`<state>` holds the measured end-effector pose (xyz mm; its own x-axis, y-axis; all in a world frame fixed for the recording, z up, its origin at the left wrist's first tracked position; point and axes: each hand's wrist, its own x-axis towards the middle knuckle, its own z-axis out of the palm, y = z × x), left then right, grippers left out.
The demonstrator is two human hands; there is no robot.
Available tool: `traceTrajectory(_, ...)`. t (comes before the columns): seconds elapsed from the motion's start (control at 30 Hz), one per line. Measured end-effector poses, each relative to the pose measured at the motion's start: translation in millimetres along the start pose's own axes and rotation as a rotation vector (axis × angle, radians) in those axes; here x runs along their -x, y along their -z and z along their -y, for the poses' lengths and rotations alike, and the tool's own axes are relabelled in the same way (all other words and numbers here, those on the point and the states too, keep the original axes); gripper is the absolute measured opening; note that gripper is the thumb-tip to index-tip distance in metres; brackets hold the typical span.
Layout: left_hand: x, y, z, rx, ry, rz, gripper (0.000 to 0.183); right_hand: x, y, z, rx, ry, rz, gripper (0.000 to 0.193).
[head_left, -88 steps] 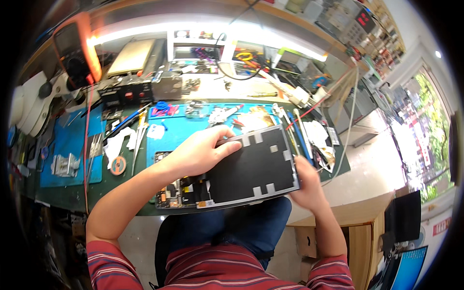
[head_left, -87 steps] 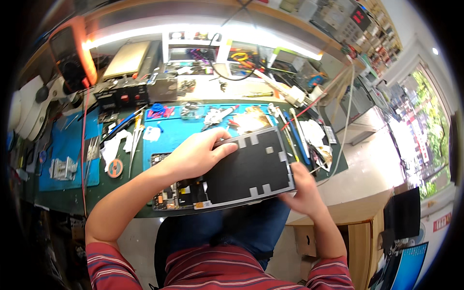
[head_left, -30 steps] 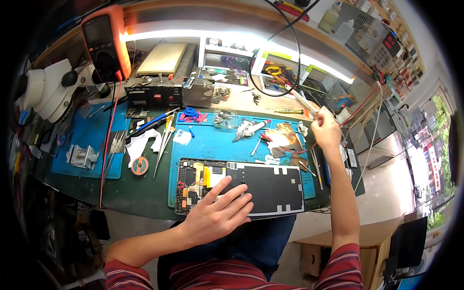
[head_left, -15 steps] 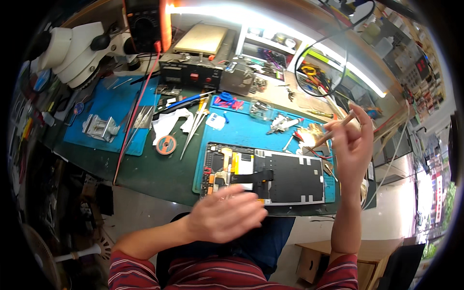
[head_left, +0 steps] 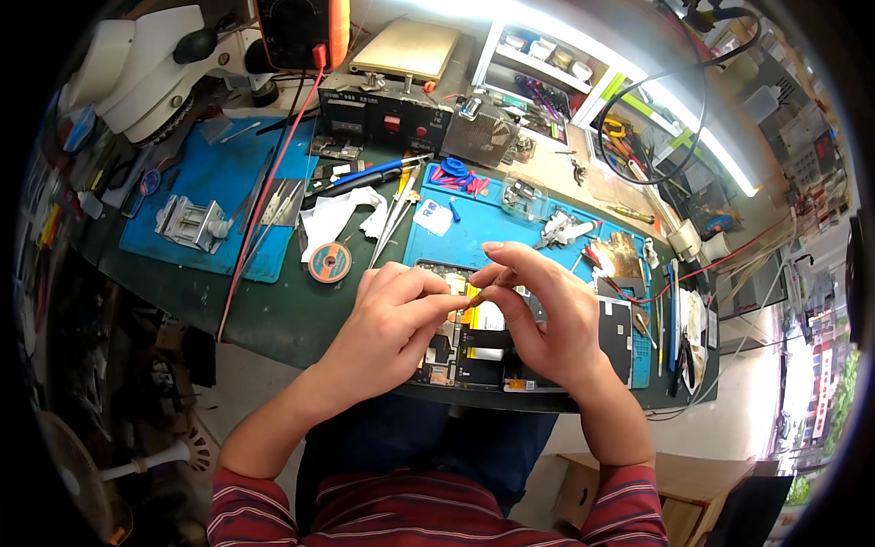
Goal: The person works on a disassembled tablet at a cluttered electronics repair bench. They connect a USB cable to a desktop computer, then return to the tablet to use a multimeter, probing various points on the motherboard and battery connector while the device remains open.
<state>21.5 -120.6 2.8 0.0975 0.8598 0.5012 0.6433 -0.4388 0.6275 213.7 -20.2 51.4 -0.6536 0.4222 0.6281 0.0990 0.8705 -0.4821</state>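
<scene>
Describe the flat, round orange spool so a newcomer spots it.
On the dark green workbench, between two blue mats, lies crumpled white tissue. Just below it in the picture lies the round orange spool, its disc shape unlike the long metal tweezers beside it.

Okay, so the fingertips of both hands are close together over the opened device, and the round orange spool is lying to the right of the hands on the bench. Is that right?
Not quite: in the head view, the round orange spool lies to the left of the hands. The left hand and right hand do have their fingertips close together over the opened device.
</scene>
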Motion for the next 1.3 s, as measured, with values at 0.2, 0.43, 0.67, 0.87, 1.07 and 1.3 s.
traceTrajectory(0.2, 0.4, -0.5, 1.0, -0.014, 0.024, 0.046, 0.026, -0.9, -4.6, -3.4, -0.005, 0.047, 0.032, 0.041)
traceTrajectory(0.43, -1.0, -0.4, 1.1, -0.029, 0.019, 0.045, 0.025, 0.0, -2.8, -4.3, 0.02, 0.068, 0.04, 0.044)
traceTrajectory(0.67, -1.1, 0.1, 0.8, -0.049, 0.023, 0.057, 0.025, 2.1, -4.2, -8.3, -0.005, 0.083, 0.033, 0.042)
traceTrajectory(0.87, -2.9, -0.6, -0.5, -0.007, 0.106, -0.027, 0.023, 2.8, -0.1, -5.3, 0.147, 0.115, 0.018, 0.037)
traceTrajectory(1.07, -4.4, -0.3, 2.2, 0.016, 0.166, -0.245, 0.022, -0.5, 0.8, 2.6, 0.079, 0.047, -0.027, 0.035)
traceTrajectory(1.3, -10.6, 8.3, -2.1, 0.262, 0.177, -0.128, 0.044, -3.7, -3.3, 11.2, -0.128, -0.084, 0.016, 0.047)
